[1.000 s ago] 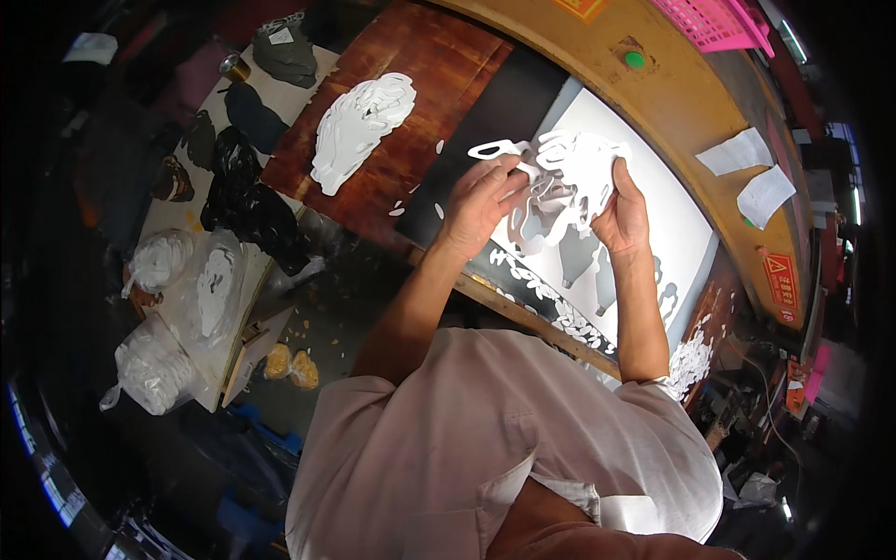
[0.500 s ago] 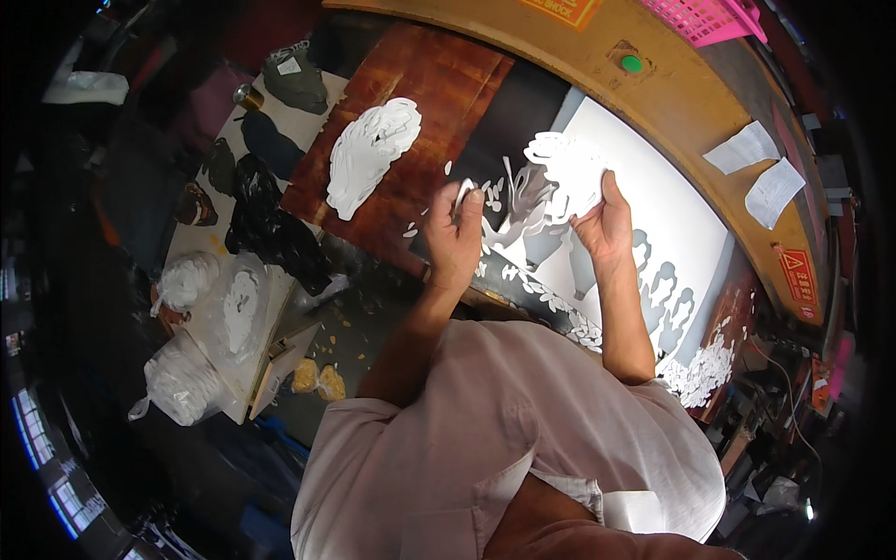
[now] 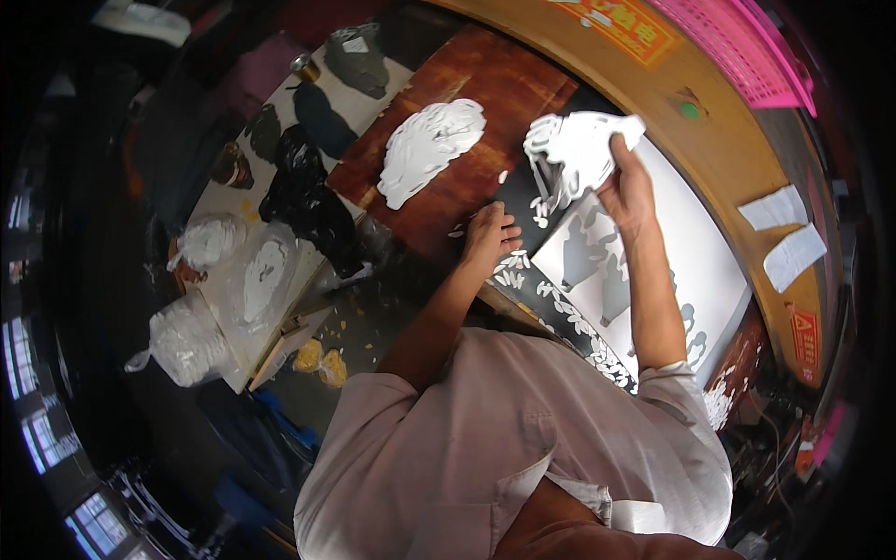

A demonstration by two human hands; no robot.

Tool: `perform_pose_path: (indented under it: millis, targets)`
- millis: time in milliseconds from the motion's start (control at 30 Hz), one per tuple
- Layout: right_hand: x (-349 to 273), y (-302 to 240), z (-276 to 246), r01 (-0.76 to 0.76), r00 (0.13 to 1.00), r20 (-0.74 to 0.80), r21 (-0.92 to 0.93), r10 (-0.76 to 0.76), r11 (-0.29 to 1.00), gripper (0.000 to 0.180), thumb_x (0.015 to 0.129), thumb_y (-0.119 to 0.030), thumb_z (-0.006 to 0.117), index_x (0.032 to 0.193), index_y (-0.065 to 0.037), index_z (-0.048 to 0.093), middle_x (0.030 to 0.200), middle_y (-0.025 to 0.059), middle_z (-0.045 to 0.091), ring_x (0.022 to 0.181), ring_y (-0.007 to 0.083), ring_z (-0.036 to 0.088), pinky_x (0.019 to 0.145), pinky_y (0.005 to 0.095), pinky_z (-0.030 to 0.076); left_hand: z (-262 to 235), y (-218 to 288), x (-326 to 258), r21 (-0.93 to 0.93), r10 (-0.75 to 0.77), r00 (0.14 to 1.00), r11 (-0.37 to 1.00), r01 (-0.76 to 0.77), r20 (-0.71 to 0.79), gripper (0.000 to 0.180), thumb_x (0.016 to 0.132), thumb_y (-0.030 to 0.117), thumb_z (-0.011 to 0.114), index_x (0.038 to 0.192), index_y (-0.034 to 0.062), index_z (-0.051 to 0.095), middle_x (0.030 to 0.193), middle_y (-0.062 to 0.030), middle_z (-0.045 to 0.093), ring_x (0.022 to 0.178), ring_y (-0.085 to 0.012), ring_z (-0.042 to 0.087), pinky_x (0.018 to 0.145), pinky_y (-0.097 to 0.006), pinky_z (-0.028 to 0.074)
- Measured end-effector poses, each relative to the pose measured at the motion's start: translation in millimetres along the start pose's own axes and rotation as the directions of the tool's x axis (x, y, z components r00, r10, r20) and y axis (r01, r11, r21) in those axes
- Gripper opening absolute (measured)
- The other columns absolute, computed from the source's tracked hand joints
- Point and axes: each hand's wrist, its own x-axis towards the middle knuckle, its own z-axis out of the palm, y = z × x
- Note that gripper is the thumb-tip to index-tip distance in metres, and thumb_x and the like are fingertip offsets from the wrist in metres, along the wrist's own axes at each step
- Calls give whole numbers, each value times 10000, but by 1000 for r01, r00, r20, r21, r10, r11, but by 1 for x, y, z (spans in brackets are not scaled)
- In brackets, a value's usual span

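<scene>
The right hand [image 3: 630,191] grips a bundle of white cutouts [image 3: 581,154] by its right end, with the thumb on top, and holds it up above the white sheet [image 3: 714,247]. The bundle seems to be several thin layers, though glare washes out its detail. The left hand [image 3: 487,238] is empty, its fingers loosely spread, just beside small white scraps [image 3: 511,271] strewn along a dark strip in front of the sheet. Gray shapes show on the sheet below the bundle. To the left, a white pile [image 3: 432,149] lies on a reddish-brown board [image 3: 509,70]. Farther left, a pale surface [image 3: 217,196] carries a black bag [image 3: 313,201] and clear bags [image 3: 191,345] with white contents. A yellow-brown frame [image 3: 728,168] with a green button [image 3: 689,111] curves behind the sheet, and a pink basket [image 3: 737,56] sits at the top right.
</scene>
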Motion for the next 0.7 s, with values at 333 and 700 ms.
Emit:
perform_pose_path:
  millis: [333,700]
  targets:
    - [46,131,137,765,630,747,-644,-215,6,406,1092,-318,597,1429,-96,644,1406,239,652,1343,431,581,1184,483,443,-107,23,-48,-21,299,937,951,-308,-182,328,1088,308,647,1274,43,698,1011,-41,686,814,-128,668,735,-289,590]
    - [159,133,81,342,926,319,-935,-202,92,660,980,-400,737,1470,23,611,1445,257,648,1321,361,647,1125,391,493,-162,176,56,821,513,840,548,-161,-177,702,926,510,746,1279,-94,685,1240,-317,721,1196,-426,700,1034,-438,536]
